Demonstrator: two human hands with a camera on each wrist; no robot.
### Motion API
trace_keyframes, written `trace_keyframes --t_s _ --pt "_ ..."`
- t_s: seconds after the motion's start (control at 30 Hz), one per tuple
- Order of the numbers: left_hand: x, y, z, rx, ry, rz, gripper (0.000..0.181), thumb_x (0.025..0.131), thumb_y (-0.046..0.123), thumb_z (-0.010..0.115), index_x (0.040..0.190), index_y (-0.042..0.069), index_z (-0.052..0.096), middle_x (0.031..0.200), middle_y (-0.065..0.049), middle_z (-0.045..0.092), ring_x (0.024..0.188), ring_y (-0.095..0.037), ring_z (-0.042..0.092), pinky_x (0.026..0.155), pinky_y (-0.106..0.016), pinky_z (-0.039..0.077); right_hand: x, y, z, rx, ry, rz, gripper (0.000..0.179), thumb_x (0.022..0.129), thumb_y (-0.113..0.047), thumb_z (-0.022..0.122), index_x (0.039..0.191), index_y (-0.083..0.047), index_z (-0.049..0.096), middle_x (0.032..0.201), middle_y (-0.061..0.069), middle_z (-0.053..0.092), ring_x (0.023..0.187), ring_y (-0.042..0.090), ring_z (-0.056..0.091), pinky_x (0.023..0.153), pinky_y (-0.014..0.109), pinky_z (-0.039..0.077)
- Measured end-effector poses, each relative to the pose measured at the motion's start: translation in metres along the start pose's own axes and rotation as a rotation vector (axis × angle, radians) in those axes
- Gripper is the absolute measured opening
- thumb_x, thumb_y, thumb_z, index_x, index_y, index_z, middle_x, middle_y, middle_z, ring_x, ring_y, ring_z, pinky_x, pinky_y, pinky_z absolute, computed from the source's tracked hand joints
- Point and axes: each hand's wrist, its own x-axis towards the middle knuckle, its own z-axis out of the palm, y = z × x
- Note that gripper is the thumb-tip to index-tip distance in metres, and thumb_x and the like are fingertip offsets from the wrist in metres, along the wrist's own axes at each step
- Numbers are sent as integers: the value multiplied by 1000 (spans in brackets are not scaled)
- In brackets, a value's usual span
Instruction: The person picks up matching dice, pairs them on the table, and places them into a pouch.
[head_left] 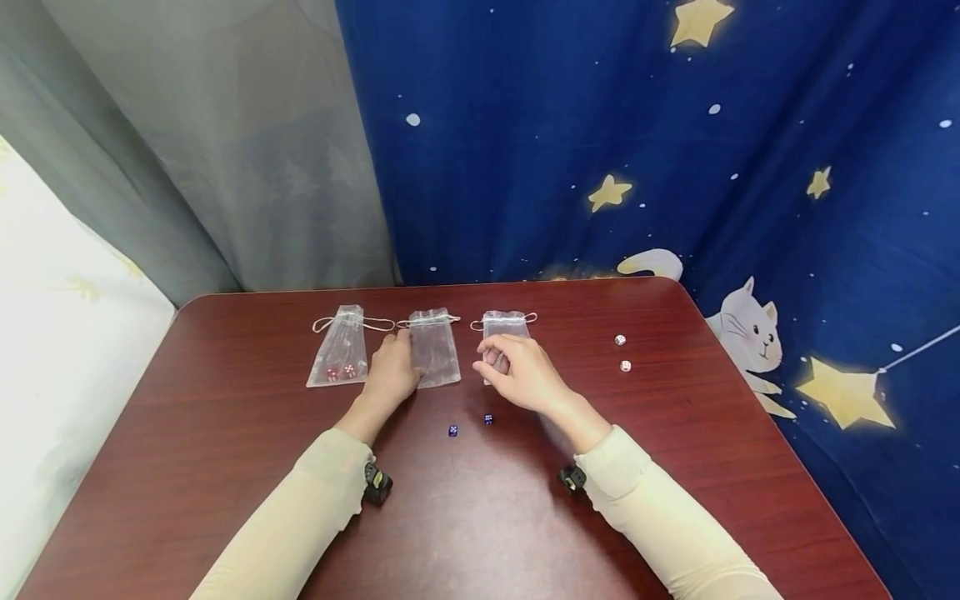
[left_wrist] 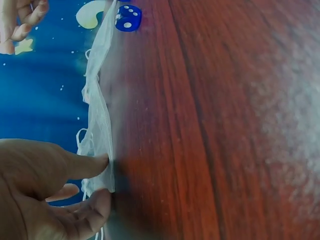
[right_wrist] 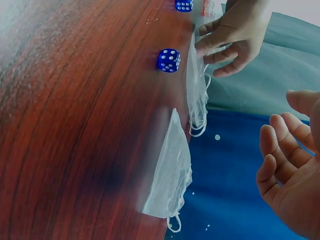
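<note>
My left hand [head_left: 393, 367] is at the left edge of the middle sheer drawstring bag [head_left: 437, 354]. Its thumb [left_wrist: 95, 165] touches the bag, and a gap shows between thumb and forefinger. The right hand [head_left: 525, 371] hovers over the right-hand sheer bag [right_wrist: 170, 175], fingers loosely bent, with nothing in them. Two blue dice lie on the near side of the bags, one die [head_left: 453, 431] below the middle bag and the other die [head_left: 488, 419] nearer the right hand. Farther left, another sheer bag [head_left: 330, 350] contains two red dice [head_left: 341, 372].
On the right of the dark red wooden table [head_left: 225, 500] lie two white dice [head_left: 622, 353]. White cords [head_left: 378, 324] stick out from the necks of the bags. Behind the far table edge hang a grey curtain [head_left: 262, 167] and a blue one [head_left: 525, 150].
</note>
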Motion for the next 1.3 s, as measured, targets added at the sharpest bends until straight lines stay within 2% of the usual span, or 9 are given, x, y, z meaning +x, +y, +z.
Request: trace_keyframes --t_s 0.13,0.33,0.4,0.53,0.63,0.8,0.93,1.1,1.3 --pt "-1 -1 -3 -16 8 -36 65 76 7 86 129 -11 52 107 -35 65 100 -54 64 88 -61 52 -1 0 0 -2 11 -1 15 90 -17 77 101 -8 71 78 -5 63 61 3 58 62 22 52" --pt "-5 -6 -6 -109 19 -89 59 76 9 85 125 -10 59 83 -16 73 97 -44 68 90 -56 52 -2 2 3 -19 2 18 15 91 -18 77 101 -9 71 78 -6 62 62 3 57 62 21 51" --pt "-6 -8 -7 -132 45 -71 48 76 9 84 116 -9 66 78 -11 74 94 -39 70 88 -53 52 -3 3 4 -18 5 21 15 91 -18 76 101 -9 71 78 -6 62 62 3 57 62 21 51" --pt "-9 -13 -8 -187 119 -31 17 78 6 80 93 -1 75 73 -6 74 79 -30 71 78 -47 55 -3 3 3 -3 16 20 15 91 -18 77 101 -9 71 78 -5 62 63 4 57 61 22 52" --pt "-12 -15 -10 -233 159 -21 5 82 5 77 86 2 77 73 -6 74 71 -24 71 71 -43 56 -3 2 2 5 20 27 16 91 -18 77 102 -8 71 79 -4 63 64 5 58 62 23 52" --pt "-19 -16 -14 -298 207 -19 6 86 8 79 88 3 79 78 -9 76 71 -19 72 68 -37 56 -2 3 0 2 24 35 16 92 -19 76 102 -8 72 81 -3 64 65 6 59 63 24 53" --pt "-25 -18 -16 -354 221 -5 8 87 9 80 89 2 79 78 -9 76 66 -13 70 62 -26 52 -2 4 0 -2 27 37 16 92 -18 75 102 -6 72 81 -3 65 66 6 60 63 24 53" --pt "-32 -16 -19 -437 199 11 9 88 10 80 92 3 78 74 -8 75 60 -7 66 56 -18 48 -1 3 -1 -1 31 30 16 92 -18 75 102 -6 72 81 -2 65 66 7 60 63 24 54" --pt "-42 -10 -24 -536 161 54 9 89 9 79 93 2 76 74 -9 74 61 -13 66 53 -17 48 0 1 -1 -4 46 25 16 92 -18 75 101 -5 72 80 -3 65 64 7 59 62 24 53"
